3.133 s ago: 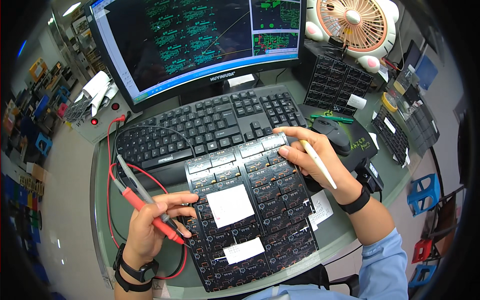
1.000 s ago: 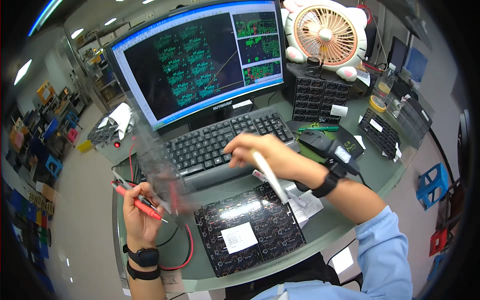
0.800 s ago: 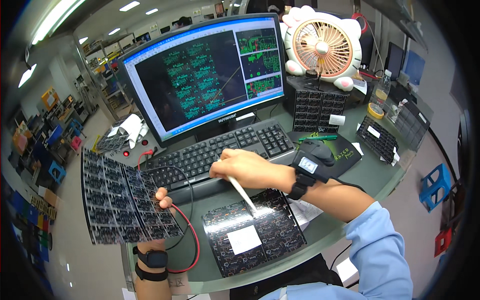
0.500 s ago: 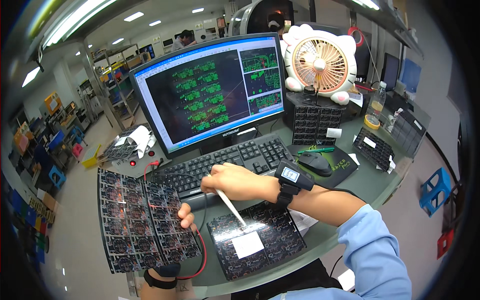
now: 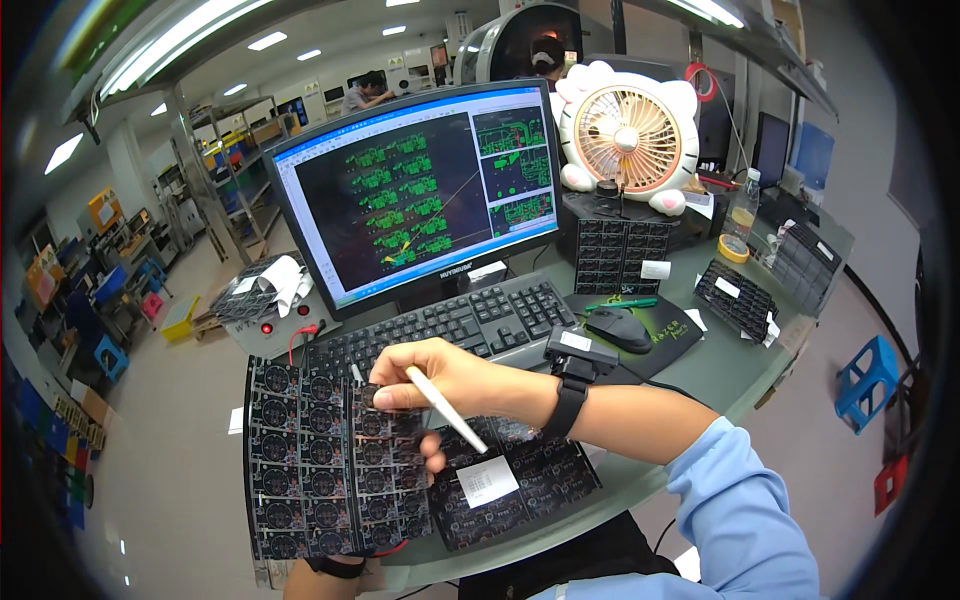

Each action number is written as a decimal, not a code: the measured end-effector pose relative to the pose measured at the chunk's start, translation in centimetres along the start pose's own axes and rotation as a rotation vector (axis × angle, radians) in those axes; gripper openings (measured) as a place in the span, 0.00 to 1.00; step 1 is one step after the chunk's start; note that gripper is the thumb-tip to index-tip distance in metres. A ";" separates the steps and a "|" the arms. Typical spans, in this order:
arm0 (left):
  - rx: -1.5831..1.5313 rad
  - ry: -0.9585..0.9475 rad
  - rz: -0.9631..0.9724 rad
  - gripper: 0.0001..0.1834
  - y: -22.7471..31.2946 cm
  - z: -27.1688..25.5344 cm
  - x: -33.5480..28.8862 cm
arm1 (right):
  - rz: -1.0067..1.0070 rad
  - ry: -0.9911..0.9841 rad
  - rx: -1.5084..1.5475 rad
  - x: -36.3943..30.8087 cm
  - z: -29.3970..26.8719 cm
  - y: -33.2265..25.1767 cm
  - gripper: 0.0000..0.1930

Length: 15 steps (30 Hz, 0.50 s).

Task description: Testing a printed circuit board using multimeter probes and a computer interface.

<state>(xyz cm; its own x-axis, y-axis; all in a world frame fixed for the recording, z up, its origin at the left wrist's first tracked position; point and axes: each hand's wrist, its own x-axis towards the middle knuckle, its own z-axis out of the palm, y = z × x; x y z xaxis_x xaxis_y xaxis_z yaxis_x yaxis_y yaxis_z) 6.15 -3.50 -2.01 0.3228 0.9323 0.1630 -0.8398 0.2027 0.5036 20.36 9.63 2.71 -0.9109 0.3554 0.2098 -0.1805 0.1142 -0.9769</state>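
A black circuit board panel (image 5: 300, 450), with rows of round patterns, stands raised at the near left. My left hand (image 5: 432, 455) holds it from behind; only fingertips show at its right edge, and the wrist with a black band below. My right hand (image 5: 430, 375) is closed around a white pen-like stick (image 5: 450, 412). Its thumb and fingers are at the panel's upper right edge, overlapping it in view; contact is hard to tell. Another dark board panel (image 5: 540, 490) lies flat on the desk beside it, bearing a white paper label (image 5: 490, 482).
Behind my hands are a keyboard (image 5: 440, 325) and a monitor (image 5: 390, 200) with green board layouts. A mouse (image 5: 622, 328), a green pen (image 5: 625, 303), more board panels (image 5: 740, 292), a bottle (image 5: 742, 215) and a cat-shaped fan (image 5: 625, 140) stand to the right. A power box (image 5: 265, 325) sits left.
The held panel has moved right and turned more squarely toward me. My right hand has come left from the keyboard's edge to the panel's upper edge. A yellow mark now shows on the monitor.
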 end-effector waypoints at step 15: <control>0.344 0.537 0.330 0.11 5.7 -3.7 1.4 | 0.180 0.162 -0.101 -8.3 -8.5 3.0 0.11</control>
<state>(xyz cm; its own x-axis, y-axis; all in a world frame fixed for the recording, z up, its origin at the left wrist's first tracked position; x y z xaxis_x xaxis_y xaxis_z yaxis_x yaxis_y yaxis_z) 0.25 0.08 -2.03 -0.2576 0.9653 -0.0428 -0.6430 -0.1382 0.7533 30.51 14.86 -1.60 -0.8522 0.5213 0.0445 0.0247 0.1251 -0.9918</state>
